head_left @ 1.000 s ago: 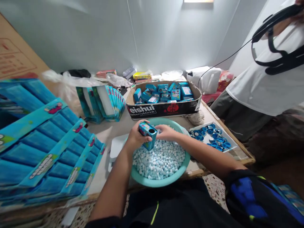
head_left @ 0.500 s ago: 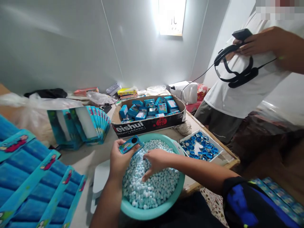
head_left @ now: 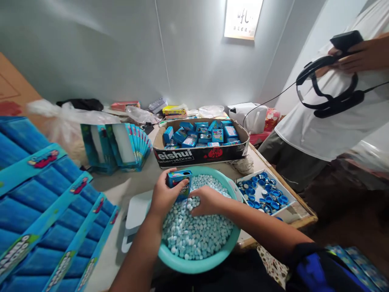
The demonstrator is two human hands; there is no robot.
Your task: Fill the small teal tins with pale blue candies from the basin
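1. Right sleeve (head_left: 330, 269): black, short, ending near the elbow, with a bright blue patch (head_left: 314, 268)
2. Clothing (head_left: 247, 271) on the trunk: very dark
3. Left hand (head_left: 162, 194), right hand (head_left: 208, 201) and forearms (head_left: 264, 225): bare

We have a pale table (head_left: 133, 180) with a wooden strip along its right edge. In the middle of the near edge sits a big teal bowl (head_left: 199, 265). A flat white thing (head_left: 135, 215) lies just left of the bowl, which hides part of it. Tall blue packs (head_left: 57, 202) fill the left side, and behind them we see folded blue cards (head_left: 117, 146) standing up. Toward the far edge we find a long black carton (head_left: 200, 157). A crumpled gray cloth (head_left: 243, 164) lies by its right end, near the right edge. A white tray (head_left: 290, 205) sits by the near right corner. One loose blue cap (head_left: 279, 219) lies just beside it.
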